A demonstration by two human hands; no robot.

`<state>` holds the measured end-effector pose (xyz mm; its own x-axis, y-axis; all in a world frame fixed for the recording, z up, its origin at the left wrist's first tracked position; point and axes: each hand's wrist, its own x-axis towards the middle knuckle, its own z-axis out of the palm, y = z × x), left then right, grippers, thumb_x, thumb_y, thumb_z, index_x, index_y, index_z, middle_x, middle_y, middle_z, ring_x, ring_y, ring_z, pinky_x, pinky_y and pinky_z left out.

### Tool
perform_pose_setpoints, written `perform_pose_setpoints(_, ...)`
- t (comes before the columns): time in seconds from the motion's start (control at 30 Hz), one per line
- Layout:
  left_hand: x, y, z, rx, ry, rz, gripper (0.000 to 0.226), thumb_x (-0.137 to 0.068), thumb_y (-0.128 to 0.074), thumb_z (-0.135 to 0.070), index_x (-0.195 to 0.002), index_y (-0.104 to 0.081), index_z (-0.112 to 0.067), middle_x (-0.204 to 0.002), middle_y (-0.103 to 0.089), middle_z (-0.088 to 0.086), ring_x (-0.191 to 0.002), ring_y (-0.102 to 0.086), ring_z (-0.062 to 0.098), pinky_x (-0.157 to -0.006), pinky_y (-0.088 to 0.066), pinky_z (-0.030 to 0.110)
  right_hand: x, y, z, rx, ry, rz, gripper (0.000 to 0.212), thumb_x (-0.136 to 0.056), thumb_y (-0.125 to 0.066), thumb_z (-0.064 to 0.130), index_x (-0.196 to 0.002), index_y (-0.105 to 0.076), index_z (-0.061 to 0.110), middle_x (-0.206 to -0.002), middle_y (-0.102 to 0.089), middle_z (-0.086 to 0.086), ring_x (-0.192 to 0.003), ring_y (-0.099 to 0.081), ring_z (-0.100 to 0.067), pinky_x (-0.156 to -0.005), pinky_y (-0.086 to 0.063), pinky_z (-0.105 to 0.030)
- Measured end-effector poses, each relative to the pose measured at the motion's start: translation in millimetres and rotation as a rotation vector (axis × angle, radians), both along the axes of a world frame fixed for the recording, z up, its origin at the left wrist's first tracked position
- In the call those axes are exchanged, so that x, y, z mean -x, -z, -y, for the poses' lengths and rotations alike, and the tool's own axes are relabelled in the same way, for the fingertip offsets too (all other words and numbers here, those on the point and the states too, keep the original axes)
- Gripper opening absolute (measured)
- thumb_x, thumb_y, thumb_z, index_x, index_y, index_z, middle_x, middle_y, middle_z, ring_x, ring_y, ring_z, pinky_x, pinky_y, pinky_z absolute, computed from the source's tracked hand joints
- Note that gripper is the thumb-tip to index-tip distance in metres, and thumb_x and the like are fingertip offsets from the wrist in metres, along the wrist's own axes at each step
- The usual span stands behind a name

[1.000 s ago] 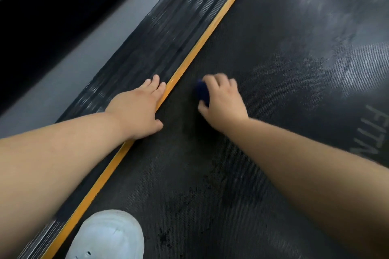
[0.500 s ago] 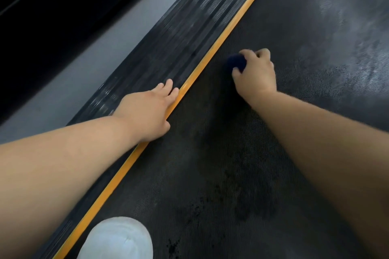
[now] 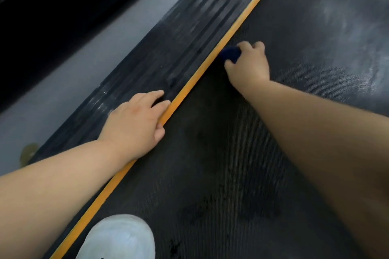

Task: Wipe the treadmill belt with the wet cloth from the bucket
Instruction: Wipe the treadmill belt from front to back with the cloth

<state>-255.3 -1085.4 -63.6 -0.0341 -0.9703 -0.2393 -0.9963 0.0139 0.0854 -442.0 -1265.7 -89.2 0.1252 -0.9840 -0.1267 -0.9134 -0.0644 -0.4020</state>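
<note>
The right hand point(image 3: 248, 65), fingers seemingly grasping the blue cloth point(image 3: 230, 53) at upper centre beside the yellow strip point(image 3: 189, 86), should press it flat along the belt point(image 3: 210, 174) while the left hand point(image 3: 134, 124) rests flat, fingers released.

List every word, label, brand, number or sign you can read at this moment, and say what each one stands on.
None: no lettering can be read in this view.
The treadmill belt, orange strip, ribbed side rail, white shoe and the blue cloth gripped by the right hand show no text.
The pale streaks on the belt at upper right are smears, not letters.
</note>
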Motion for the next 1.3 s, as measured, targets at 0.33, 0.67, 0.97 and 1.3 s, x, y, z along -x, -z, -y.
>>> perform_pose_setpoints(0.33,-12.0,-1.2,-19.4,-0.042,-0.112,-0.016,0.063,-0.090,-0.049,-0.048,-0.147,-0.028,-0.032,-0.156,-0.019,-0.005,-0.142,-0.022,0.019,-0.112,-0.028,0.037,-13.1,-8.5,-56.3,0.042,-0.505,-0.246,0.050,-0.079,-0.059,0.056,-0.122,-0.054,0.031,-0.134,-0.040,-0.005,-0.123,-0.034,-0.029,-0.101,-0.034,-0.041)
perform_pose_setpoints(0.67,-7.4,7.1,-22.7,-0.019,-0.183,-0.053,0.063,-0.091,-0.047,-0.046,-0.148,-0.025,-0.032,-0.157,-0.017,-0.007,-0.143,-0.018,0.017,-0.113,-0.028,0.035,-20.6,2.1,-122.3,0.031,-0.656,-0.045,0.050,-0.087,-0.060,0.036,-0.132,-0.049,0.019,-0.128,-0.043,-0.005,-0.119,-0.039,-0.022,-0.102,-0.039,-0.036)
perform_pose_setpoints(0.97,-11.4,6.9,-23.2,-0.011,-0.169,-0.047,0.060,-0.092,-0.044,-0.050,-0.147,-0.025,-0.036,-0.156,-0.018,-0.011,-0.142,-0.018,0.013,-0.101,-0.042,0.037,-37.1,11.6,-74.3,0.000,-0.054,-0.002,0.043,-0.092,-0.056,0.026,-0.131,-0.043,0.014,-0.127,-0.044,-0.011,-0.116,-0.042,-0.026,-0.094,-0.039,-0.034)
perform_pose_setpoints(1.3,-20.7,3.3,-26.3,-0.079,-0.093,-0.079,0.066,-0.091,-0.046,-0.051,-0.149,-0.016,-0.039,-0.157,-0.009,-0.014,-0.144,-0.012,0.012,-0.110,-0.032,0.034,-19.7,0.6,-84.2,-0.100,-0.346,-0.017,0.037,-0.088,-0.058,0.024,-0.125,-0.052,0.025,-0.122,-0.045,-0.007,-0.112,-0.049,-0.024,-0.094,-0.046,-0.036)
